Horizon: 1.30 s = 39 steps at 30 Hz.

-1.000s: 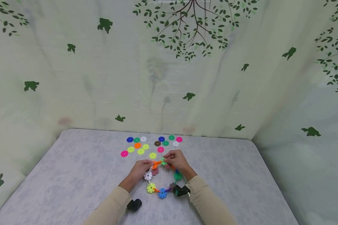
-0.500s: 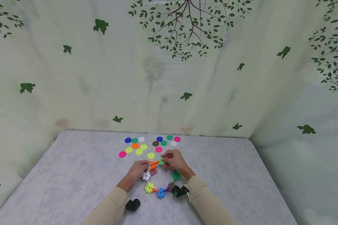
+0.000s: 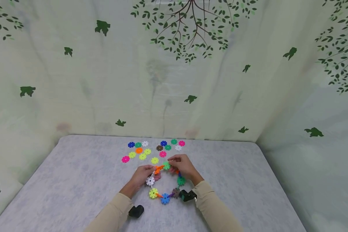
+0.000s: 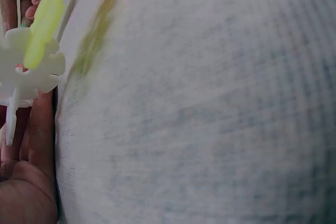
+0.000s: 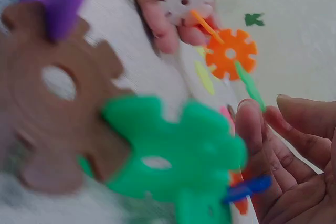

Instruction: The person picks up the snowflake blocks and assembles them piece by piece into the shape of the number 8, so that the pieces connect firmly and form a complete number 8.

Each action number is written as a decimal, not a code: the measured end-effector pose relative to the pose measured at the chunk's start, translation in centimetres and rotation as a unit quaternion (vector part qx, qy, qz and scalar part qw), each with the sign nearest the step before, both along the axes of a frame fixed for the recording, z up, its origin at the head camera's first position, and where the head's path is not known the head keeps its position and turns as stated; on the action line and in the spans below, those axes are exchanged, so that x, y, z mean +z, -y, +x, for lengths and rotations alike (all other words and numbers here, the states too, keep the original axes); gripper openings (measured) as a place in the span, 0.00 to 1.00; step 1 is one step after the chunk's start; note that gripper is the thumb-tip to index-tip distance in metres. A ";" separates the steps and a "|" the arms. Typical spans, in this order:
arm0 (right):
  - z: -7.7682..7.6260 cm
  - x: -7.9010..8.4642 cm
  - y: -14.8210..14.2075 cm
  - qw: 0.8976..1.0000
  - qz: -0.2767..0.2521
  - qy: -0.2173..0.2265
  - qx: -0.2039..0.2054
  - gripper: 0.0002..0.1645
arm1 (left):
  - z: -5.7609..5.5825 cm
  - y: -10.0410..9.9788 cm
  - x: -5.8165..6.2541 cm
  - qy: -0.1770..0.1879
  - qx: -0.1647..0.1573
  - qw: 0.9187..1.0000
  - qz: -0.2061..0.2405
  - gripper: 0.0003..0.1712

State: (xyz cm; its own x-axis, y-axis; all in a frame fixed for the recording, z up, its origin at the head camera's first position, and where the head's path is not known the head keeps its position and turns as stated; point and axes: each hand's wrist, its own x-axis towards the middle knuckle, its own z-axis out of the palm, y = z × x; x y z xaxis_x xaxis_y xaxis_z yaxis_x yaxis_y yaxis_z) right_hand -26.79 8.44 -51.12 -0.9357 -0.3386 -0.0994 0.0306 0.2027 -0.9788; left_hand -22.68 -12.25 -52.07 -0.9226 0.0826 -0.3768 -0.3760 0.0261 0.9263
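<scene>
Slotted flower discs joined edge to face make a ring between the hands, including a yellow disc [image 3: 153, 193], a blue disc [image 3: 165, 198] and a green disc [image 3: 181, 181]. My left hand [image 3: 141, 177] grips the ring's far left part, by a white disc [image 5: 185, 1] and an orange disc [image 5: 231, 54]. My right hand [image 3: 184, 168] has its thumb and fingertips at the edge of a light green disc [image 3: 166, 165], which is slotted to the orange one. Nearer the right wrist hang a brown disc [image 5: 31, 93] and a green one. The right palm partly hides orange and blue pieces.
Loose flower discs lie flat beyond the hands, among them a pink disc [image 3: 125, 159], an orange disc [image 3: 139, 150] and a brown disc [image 3: 159, 148]. Black wrist devices [image 3: 136, 211] sit under both cuffs. A leaf-patterned curtain [image 3: 174, 80] stands behind the grey table [image 3: 84, 180].
The right hand has shifted slightly right, and its fingers cover less of the light green disc. The left hand keeps its grip. The head view has turned a little, shifting the scene left.
</scene>
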 end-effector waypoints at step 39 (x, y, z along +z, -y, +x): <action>-7.5 -0.5 -3.6 0.962 0.239 -0.016 -0.133 0.29 | 0.0 0.6 0.3 0.001 -0.051 0.998 0.037 0.20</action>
State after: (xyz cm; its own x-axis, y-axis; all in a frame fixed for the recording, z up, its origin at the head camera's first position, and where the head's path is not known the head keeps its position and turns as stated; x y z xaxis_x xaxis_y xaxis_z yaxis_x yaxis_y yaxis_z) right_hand -34.34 12.04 -51.64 -0.9881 -0.0086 -0.1537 0.1154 0.6196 -0.7764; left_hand -22.66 -12.86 -51.72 -0.9068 0.2045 -0.3687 -0.3774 -0.0040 0.9260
